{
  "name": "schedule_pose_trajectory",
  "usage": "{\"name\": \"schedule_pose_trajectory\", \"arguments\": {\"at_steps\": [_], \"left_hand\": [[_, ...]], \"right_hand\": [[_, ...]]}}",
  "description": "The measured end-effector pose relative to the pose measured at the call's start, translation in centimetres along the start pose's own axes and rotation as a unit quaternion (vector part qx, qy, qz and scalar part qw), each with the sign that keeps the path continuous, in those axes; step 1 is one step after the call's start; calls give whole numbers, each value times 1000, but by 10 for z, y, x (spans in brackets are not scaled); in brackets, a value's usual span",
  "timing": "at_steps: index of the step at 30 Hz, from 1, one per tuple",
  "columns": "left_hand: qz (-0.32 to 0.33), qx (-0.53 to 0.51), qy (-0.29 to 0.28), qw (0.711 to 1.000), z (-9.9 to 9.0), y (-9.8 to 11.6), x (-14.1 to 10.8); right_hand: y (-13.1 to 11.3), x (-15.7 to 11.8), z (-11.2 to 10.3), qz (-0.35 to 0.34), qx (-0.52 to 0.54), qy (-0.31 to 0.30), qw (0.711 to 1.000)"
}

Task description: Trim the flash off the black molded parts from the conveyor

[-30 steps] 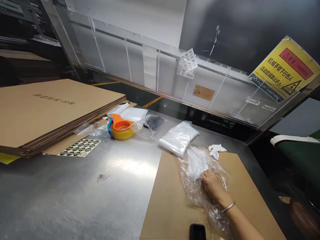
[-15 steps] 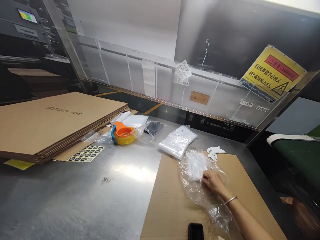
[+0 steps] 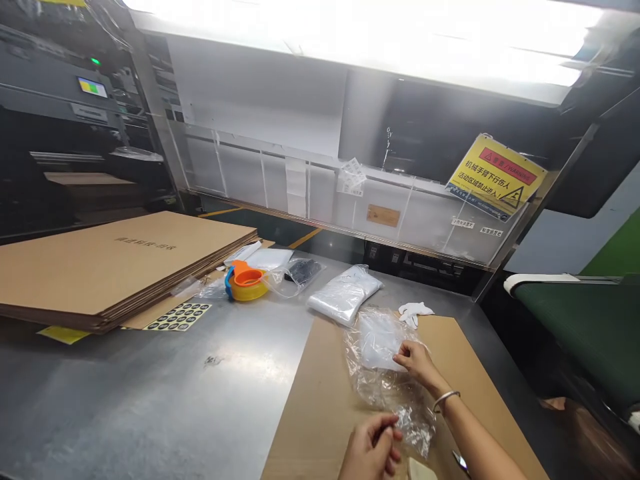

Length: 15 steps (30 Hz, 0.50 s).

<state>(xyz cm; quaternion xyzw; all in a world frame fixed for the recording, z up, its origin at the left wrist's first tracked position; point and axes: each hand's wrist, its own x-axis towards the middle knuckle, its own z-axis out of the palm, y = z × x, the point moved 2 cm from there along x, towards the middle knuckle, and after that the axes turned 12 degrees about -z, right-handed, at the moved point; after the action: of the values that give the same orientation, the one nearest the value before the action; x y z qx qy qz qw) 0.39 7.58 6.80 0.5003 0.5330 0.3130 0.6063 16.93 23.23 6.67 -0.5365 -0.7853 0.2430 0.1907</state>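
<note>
A crumpled clear plastic bag (image 3: 367, 383) with a stack of thin white plastic (image 3: 379, 339) in it lies on a flat cardboard sheet (image 3: 320, 393). My right hand (image 3: 416, 360) is at the right edge of the white stack, thumb and fingertips pinched together; what they hold is too small to make out. Lower down, my left hand (image 3: 374, 443) is beside the bag's crumpled end, its fingers curled in and the thumb near them. Whether the left fingers hold anything is unclear. A filled white plastic packet (image 3: 345, 295) lies beyond the bag.
White gloves (image 3: 415, 312) lie behind my right hand. Further left are a tape dispenser (image 3: 246, 281), a sticker sheet (image 3: 179, 317) and a stack of cardboard (image 3: 130, 267). A clear panel with a yellow warning sign (image 3: 500, 177) stands behind the table; a green conveyor (image 3: 575, 320) is at the right.
My left hand has come into view at the bottom, where a black object was visible. My right hand has shifted slightly left. The camera view has tilted up.
</note>
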Motion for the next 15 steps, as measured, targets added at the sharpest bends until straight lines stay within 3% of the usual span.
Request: {"name": "schedule_pose_trajectory", "arguments": {"at_steps": [5, 10, 15], "left_hand": [[143, 201, 64, 967, 7, 38, 45], [126, 387, 109, 907, 12, 37, 72], [106, 498, 129, 851, 14, 31, 82]], "right_hand": [[3, 2, 9, 31, 71, 7, 997], [9, 1, 12, 61, 177, -7, 982], [15, -3, 5, 71, 259, -20, 963]]}}
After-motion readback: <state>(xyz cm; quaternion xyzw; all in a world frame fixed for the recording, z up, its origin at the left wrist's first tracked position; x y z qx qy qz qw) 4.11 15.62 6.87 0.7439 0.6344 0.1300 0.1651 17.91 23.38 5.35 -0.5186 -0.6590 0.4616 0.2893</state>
